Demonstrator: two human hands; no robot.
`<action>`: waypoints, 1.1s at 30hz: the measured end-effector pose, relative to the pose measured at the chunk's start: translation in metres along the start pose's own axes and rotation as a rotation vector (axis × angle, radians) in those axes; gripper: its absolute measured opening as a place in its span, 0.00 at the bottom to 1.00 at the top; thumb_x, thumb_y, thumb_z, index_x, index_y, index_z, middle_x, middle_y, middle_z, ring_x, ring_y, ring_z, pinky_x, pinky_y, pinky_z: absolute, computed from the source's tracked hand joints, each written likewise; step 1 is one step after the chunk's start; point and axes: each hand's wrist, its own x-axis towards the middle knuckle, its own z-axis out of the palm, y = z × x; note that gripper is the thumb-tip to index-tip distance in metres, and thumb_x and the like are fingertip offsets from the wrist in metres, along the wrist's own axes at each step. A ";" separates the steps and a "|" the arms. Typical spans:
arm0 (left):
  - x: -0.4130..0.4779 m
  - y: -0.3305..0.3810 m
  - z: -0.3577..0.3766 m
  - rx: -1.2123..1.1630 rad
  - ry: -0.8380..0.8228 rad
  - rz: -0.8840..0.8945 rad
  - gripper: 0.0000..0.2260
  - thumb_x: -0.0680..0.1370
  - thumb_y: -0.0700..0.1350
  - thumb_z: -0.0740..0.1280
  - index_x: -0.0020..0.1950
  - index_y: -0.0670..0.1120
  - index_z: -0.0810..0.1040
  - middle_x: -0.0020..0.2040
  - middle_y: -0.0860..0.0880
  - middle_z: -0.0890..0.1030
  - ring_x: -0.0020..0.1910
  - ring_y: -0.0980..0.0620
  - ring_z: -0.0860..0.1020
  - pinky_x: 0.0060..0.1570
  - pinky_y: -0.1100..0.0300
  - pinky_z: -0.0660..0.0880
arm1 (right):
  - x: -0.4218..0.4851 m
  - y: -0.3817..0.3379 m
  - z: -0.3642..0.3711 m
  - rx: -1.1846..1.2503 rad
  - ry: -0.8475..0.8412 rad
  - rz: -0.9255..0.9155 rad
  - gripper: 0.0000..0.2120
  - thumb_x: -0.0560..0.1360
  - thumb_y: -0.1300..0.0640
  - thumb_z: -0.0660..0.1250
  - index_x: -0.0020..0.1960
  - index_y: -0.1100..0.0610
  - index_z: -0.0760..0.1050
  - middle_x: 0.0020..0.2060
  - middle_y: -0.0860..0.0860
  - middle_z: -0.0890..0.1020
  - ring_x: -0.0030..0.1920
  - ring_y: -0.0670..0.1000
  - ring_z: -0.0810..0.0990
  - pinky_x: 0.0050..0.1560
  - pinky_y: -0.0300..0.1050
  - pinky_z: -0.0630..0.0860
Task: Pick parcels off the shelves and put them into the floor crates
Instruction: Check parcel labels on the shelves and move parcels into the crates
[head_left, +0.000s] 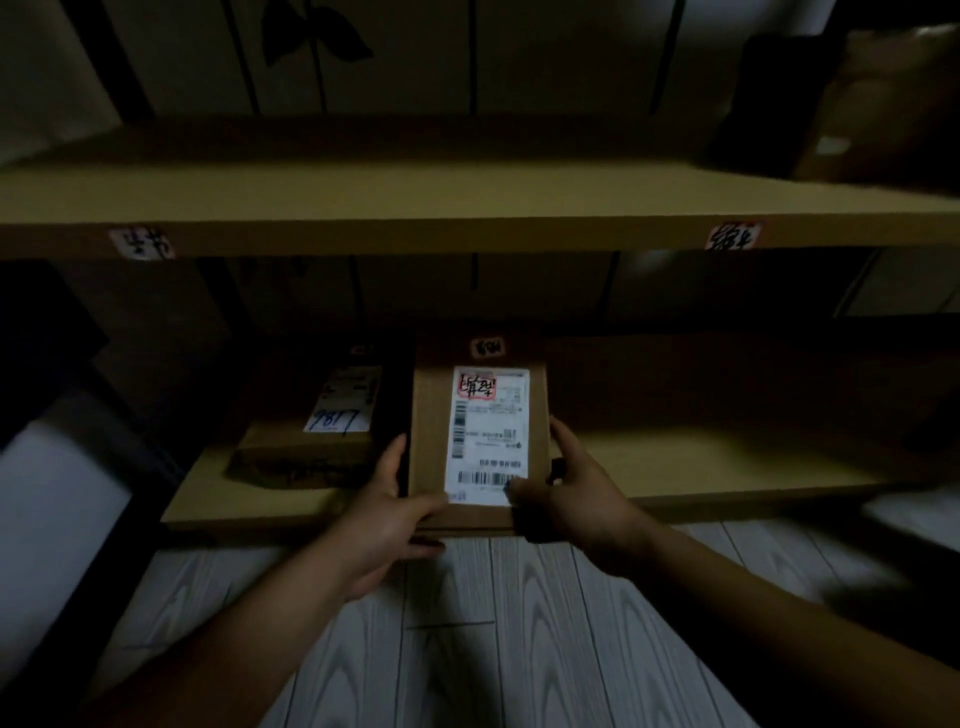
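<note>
Brown cardboard in dim light: a flat parcel (306, 441) with a blue handwritten number on its label lies left of centre on the lower shelf (701, 467), just back from the front edge. Beside it, the left hand (387, 512) grips the left side of a second parcel (428, 415), which overhangs the shelf's front edge at mid-width. The right hand (576, 499) holds its right side, fingers curled round the edge and thumb pressed on the white shipping label (488, 426). At the far right of the upper shelf (467, 171) stands a blurred box (883, 104).
</note>
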 end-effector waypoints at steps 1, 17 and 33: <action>0.002 0.000 -0.002 -0.005 0.012 0.009 0.36 0.76 0.35 0.65 0.73 0.64 0.53 0.59 0.49 0.77 0.53 0.45 0.79 0.44 0.44 0.79 | -0.001 0.001 0.001 -0.023 0.001 0.007 0.40 0.74 0.66 0.68 0.74 0.38 0.53 0.53 0.55 0.78 0.47 0.57 0.83 0.41 0.50 0.83; 0.000 0.014 -0.005 -0.070 0.087 0.032 0.32 0.75 0.34 0.66 0.71 0.56 0.56 0.56 0.48 0.79 0.51 0.49 0.78 0.41 0.48 0.77 | 0.003 -0.004 -0.024 0.398 0.305 -0.012 0.25 0.74 0.65 0.67 0.63 0.47 0.60 0.57 0.58 0.76 0.52 0.58 0.82 0.49 0.54 0.80; -0.004 0.029 -0.009 -0.140 0.047 0.078 0.40 0.70 0.37 0.71 0.73 0.62 0.55 0.67 0.45 0.71 0.64 0.41 0.71 0.54 0.39 0.74 | -0.009 -0.016 -0.018 0.158 0.040 0.003 0.25 0.77 0.66 0.62 0.68 0.45 0.65 0.57 0.55 0.76 0.50 0.56 0.83 0.45 0.49 0.80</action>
